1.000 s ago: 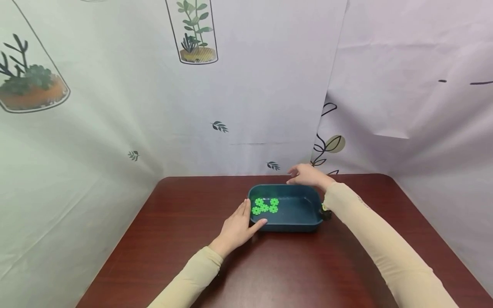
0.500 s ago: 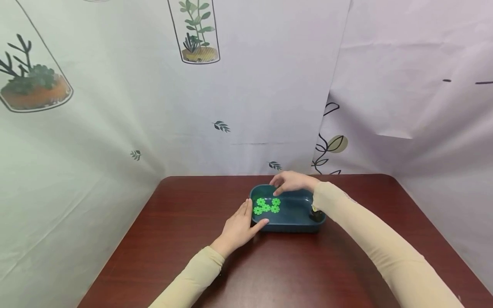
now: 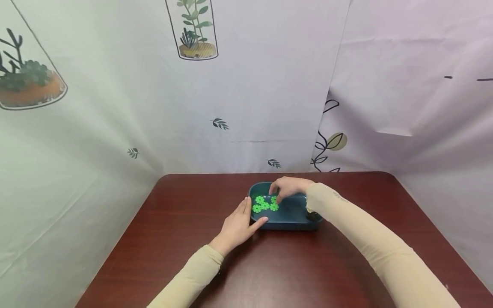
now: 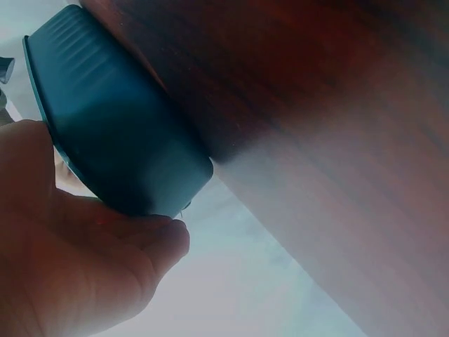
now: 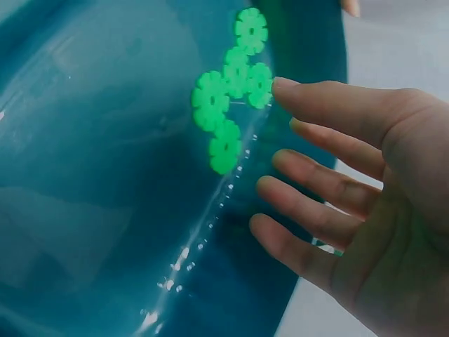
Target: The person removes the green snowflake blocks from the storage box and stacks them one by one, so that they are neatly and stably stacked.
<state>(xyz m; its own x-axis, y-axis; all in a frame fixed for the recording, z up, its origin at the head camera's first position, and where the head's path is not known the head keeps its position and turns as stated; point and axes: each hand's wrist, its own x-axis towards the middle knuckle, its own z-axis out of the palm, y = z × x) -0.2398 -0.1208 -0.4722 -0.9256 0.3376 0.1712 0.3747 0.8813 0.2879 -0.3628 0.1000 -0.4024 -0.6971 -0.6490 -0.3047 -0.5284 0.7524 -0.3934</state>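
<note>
A dark teal tray point(image 3: 294, 226) stands on the table. Several bright green flower-shaped discs point(image 3: 265, 205) lie in its left part. My left hand point(image 3: 236, 224) rests against the tray's left end, fingers straight along the outside and thumb at the near rim; the left wrist view shows it touching the tray wall point(image 4: 119, 126). My right hand point(image 3: 290, 186) reaches over the far rim into the tray, hiding part of one disc. Seen from the right wrist, this hand point(image 5: 351, 175) has spread, slightly bent fingers beside the discs point(image 5: 210, 100), holding nothing.
The brown-red wooden table point(image 3: 185, 205) has rounded far corners. White printed cloth point(image 3: 246, 85) hangs behind it and at both sides. A small dark device point(image 3: 313, 217) hangs under the right wrist, over the tray's right end.
My right hand has moved left and down from above the tray's far rim to the discs. The left hand stays against the tray, and the discs lie as before.
</note>
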